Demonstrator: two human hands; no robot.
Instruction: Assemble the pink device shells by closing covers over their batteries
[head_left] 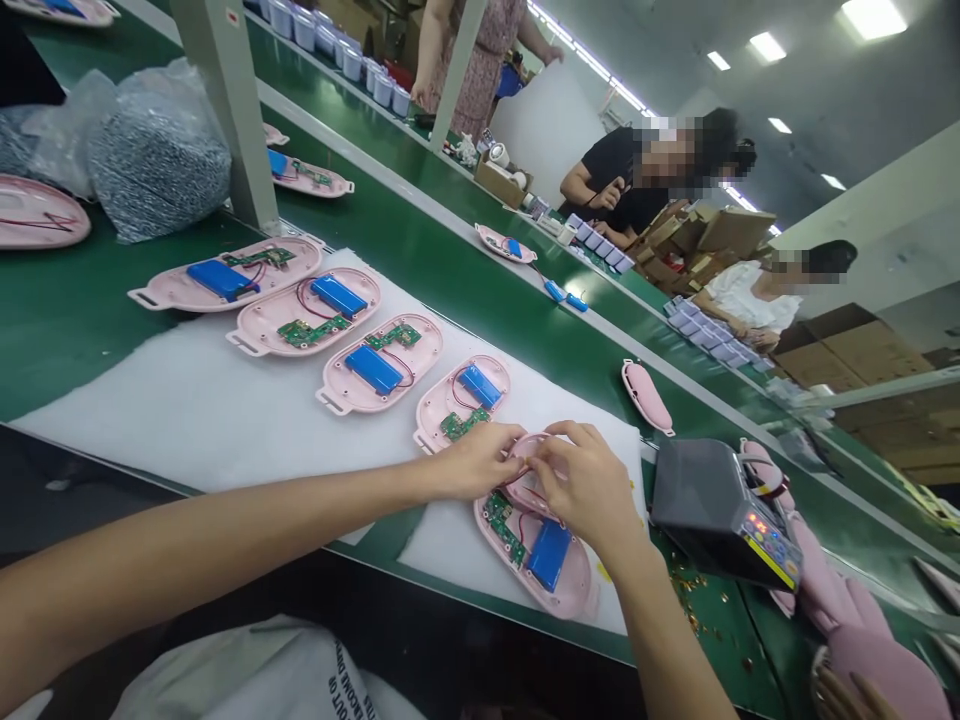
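Observation:
My left hand (pixel 472 460) and my right hand (pixel 581 483) both pinch a round pink plastic part (pixel 531 488), which they partly hide. Directly below them lies an open pink plastic housing (pixel 570 590) holding a blue battery pack (pixel 550 555) and a green circuit board (pixel 504 530) joined by red wires. Several similar open housings with batteries and boards (pixel 379 365) lie in a row to the left on a white foam sheet (pixel 225 400). My fingertips hide whatever small item lies between them.
A green conveyor belt (pixel 450 230) runs beneath the foam. To the right stands a grey electronic device with a lit keypad (pixel 720 515), beside pink covers (pixel 646 397). A bag of dark granules (pixel 157 160) sits at the far left. Several co-workers (pixel 637 170) work beyond the belt among cardboard boxes.

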